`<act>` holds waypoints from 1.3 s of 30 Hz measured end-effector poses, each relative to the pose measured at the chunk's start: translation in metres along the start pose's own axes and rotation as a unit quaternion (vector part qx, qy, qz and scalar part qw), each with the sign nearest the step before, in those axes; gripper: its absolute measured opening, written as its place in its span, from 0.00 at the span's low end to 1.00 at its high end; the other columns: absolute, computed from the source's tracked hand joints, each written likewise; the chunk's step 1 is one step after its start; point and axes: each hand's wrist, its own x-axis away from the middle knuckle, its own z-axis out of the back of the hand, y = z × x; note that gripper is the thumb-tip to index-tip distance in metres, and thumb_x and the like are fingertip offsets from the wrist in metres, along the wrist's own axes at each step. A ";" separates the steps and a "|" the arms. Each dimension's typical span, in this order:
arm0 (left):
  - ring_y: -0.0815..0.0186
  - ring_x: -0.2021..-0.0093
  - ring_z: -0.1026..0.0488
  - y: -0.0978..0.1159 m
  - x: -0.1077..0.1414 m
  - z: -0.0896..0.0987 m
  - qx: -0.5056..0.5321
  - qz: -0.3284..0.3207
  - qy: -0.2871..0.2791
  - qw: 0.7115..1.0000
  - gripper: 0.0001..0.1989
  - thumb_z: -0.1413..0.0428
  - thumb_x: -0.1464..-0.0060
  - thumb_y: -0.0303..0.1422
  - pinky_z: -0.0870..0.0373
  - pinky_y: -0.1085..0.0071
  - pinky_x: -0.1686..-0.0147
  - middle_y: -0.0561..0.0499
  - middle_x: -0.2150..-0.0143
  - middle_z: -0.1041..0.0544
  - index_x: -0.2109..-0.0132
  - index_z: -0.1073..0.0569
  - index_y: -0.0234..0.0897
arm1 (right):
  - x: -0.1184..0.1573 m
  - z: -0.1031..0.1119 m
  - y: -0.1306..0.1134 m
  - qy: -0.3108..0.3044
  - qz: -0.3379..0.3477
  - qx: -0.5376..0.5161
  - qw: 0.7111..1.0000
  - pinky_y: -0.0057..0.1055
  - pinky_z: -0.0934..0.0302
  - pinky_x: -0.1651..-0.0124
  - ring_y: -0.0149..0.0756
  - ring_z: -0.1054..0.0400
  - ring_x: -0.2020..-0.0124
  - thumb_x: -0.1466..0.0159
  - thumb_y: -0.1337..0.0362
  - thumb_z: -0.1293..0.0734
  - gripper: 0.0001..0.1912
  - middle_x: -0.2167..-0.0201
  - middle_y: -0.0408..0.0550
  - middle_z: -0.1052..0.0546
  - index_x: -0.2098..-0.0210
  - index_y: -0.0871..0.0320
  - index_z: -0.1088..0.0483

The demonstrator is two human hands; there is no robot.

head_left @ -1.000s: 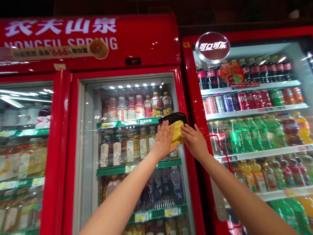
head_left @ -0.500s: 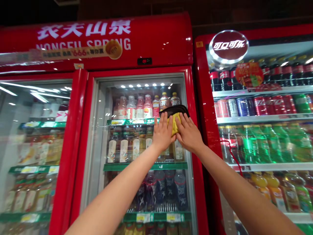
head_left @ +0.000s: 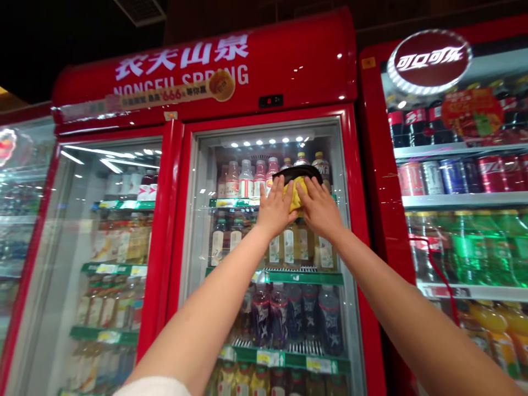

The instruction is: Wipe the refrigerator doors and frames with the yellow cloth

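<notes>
A black and yellow cloth (head_left: 297, 187) lies against the glass door (head_left: 208, 231) of a red drinks fridge, in front of the upper bottle shelf. My left hand (head_left: 275, 208) presses flat on the cloth's left part with fingers spread. Beside it, my right hand (head_left: 320, 208) rests on the right part, its fingers also stretched out and pointing up. The thumbs nearly meet over the yellow middle. Black cloth shows above the fingertips, and the palms hide the lower part.
Left of this door stands a red door frame (head_left: 175, 165) and a second glass door (head_left: 111, 231). To the right is another fridge (head_left: 466, 201) with cans and bottles, a round lit sign (head_left: 429, 61) and a hanging red cord (head_left: 441, 272). A small display (head_left: 271, 101) sits above the door.
Both hands and the cloth have moved left across the glass, away from the door's right edge. The view has turned left, showing more of the left door and another fridge.
</notes>
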 end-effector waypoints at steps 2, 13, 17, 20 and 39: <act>0.46 0.23 0.60 -0.006 0.033 -0.008 -0.001 0.028 -0.002 1.000 0.43 0.45 0.38 0.44 0.64 0.36 0.29 0.29 0.23 0.57 0.25 0.54 0.30 | 0.011 -0.006 -0.023 -0.013 0.026 -0.010 1.000 0.54 0.57 0.26 0.53 0.59 0.24 0.34 0.66 0.37 0.34 0.26 0.62 0.48 0.29 0.62 0.43; 0.47 0.23 0.64 0.013 0.052 -0.017 0.006 -0.085 -0.010 0.996 0.46 0.44 0.39 0.46 0.63 0.39 0.28 0.32 0.23 0.58 0.25 0.55 0.30 | 0.063 -0.010 -0.025 0.002 0.011 0.034 0.999 0.53 0.57 0.26 0.48 0.57 0.24 0.34 0.72 0.40 0.36 0.27 0.62 0.45 0.27 0.64 0.49; 0.50 0.23 0.65 -0.035 0.033 -0.011 0.004 -0.053 -0.003 0.999 0.44 0.47 0.37 0.46 0.66 0.38 0.28 0.33 0.23 0.58 0.25 0.57 0.33 | 0.009 -0.023 -0.049 -0.007 -0.024 0.010 1.000 0.54 0.55 0.27 0.51 0.53 0.26 0.35 0.72 0.41 0.36 0.28 0.64 0.42 0.28 0.66 0.48; 0.48 0.23 0.63 -0.065 0.057 -0.016 0.000 -0.029 -0.002 1.000 0.43 0.46 0.38 0.46 0.64 0.38 0.28 0.33 0.23 0.59 0.25 0.54 0.34 | -0.001 -0.037 -0.084 -0.004 -0.018 -0.006 1.000 0.54 0.55 0.27 0.52 0.53 0.26 0.35 0.68 0.39 0.37 0.27 0.62 0.43 0.27 0.62 0.48; 0.51 0.23 0.66 -0.123 0.098 -0.014 -0.022 -0.005 -0.040 0.999 0.45 0.46 0.37 0.43 0.67 0.36 0.29 0.35 0.23 0.59 0.25 0.59 0.27 | -0.020 -0.064 -0.149 -0.020 -0.011 -0.026 0.999 0.53 0.61 0.25 0.52 0.60 0.24 0.36 0.66 0.36 0.39 0.25 0.60 0.50 0.27 0.61 0.48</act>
